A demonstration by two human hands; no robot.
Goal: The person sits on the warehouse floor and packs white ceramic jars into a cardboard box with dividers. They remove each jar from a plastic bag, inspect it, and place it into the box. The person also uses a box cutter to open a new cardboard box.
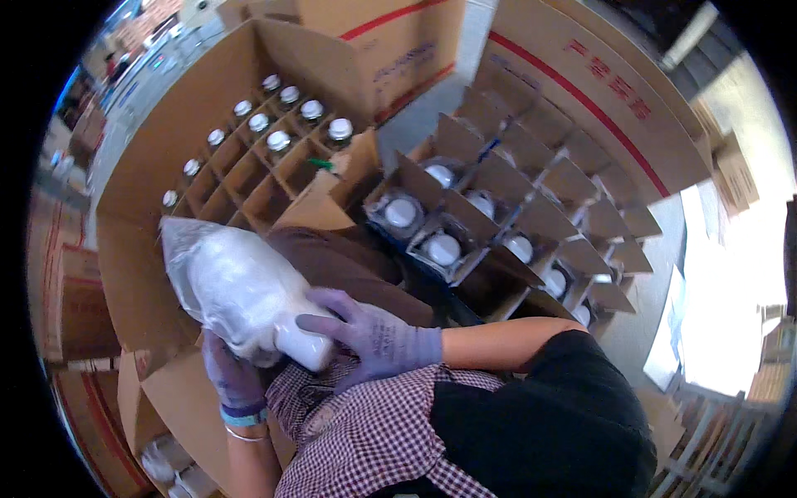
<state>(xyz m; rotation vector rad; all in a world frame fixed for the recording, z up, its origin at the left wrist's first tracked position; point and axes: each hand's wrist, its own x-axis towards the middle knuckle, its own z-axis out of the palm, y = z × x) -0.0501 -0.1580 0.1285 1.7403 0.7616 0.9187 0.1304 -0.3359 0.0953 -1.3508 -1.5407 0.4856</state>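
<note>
Both my hands wear purple gloves and hold one bottle (286, 336) with a white cap, partly inside a clear plastic bag (224, 278). My left hand (232, 378) grips the bagged bottle from below. My right hand (374, 336) lies over the cap end with fingers spread across it. The bag stretches up and to the left, over the edge of a cardboard box (145, 158). That box has a cardboard grid with several white-capped bottles (278, 139) standing in its cells.
A second open box (581, 108) at the right has a divider grid with several bagged white-capped bottles (442, 247) in its near cells; its far cells hold nothing. More cardboard boxes stand at the left and top. A checked garment (374, 440) lies below my hands.
</note>
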